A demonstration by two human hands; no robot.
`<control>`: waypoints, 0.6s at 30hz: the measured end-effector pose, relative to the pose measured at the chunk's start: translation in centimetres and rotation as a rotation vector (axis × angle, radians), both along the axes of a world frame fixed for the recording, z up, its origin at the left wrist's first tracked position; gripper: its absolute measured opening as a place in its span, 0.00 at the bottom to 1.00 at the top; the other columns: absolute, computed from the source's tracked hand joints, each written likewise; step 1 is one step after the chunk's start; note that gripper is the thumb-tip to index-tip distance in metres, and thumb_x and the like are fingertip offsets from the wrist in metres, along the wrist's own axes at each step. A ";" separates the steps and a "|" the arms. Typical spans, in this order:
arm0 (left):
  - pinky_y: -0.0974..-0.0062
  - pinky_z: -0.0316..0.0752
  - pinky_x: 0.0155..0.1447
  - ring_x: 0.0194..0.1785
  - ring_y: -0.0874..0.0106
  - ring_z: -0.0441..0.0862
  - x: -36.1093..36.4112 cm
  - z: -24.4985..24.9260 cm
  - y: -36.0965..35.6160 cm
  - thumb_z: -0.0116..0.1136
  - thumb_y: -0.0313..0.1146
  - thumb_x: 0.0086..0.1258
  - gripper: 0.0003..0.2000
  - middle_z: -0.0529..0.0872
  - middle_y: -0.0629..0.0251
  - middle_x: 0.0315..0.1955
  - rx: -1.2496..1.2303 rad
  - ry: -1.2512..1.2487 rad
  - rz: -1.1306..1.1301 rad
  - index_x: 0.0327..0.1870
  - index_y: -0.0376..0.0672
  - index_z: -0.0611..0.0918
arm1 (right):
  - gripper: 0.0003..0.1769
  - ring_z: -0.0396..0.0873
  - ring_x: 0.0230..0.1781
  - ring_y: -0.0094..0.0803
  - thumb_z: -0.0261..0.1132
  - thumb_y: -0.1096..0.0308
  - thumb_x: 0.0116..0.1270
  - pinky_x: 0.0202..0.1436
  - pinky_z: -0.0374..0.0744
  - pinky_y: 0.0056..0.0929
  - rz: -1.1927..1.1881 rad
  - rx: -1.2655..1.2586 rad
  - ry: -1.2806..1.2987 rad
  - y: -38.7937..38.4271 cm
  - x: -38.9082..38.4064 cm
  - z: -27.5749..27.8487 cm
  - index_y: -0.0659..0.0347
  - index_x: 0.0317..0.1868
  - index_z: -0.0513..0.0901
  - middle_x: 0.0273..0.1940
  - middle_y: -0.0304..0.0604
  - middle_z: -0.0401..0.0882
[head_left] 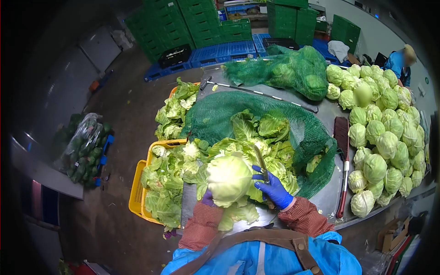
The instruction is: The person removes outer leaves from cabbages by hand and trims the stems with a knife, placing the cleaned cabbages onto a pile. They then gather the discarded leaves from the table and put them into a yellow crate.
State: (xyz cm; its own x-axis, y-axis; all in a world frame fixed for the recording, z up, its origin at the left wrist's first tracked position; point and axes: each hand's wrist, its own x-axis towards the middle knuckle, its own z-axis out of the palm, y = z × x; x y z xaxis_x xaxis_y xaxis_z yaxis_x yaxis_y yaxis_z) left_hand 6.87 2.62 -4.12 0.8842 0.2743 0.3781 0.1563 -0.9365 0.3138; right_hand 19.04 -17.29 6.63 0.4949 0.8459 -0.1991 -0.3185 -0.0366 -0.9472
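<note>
1. Fingers [261, 170] of the blue-gloved right hand [271, 187] were clenched around a steel-bladed knife [260, 161], its blade pointing away from the person.
2. The left hand [208, 198], mostly hidden, cupped a pale green round cabbage [228, 178] from below, over the grey metal table [327, 197].
3. Counted: one knife, one held cabbage, two green net sacks [215, 114].

Trimmed cabbages [385, 137] pile up at the tabletop's [326, 200] right, a brush [343, 151] lies beside them, and green crates [183, 23] stand stacked behind.
</note>
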 end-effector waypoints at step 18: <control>0.62 0.72 0.59 0.57 0.62 0.71 0.2 -1.4 -2.9 0.81 0.37 0.37 0.48 0.69 0.54 0.56 -1.032 -0.389 0.183 0.61 0.37 0.61 | 0.28 0.80 0.27 0.29 0.62 0.56 0.63 0.26 0.76 0.26 -0.006 -0.346 -0.208 1.0 2.9 -6.8 0.58 0.60 0.69 0.33 0.43 0.81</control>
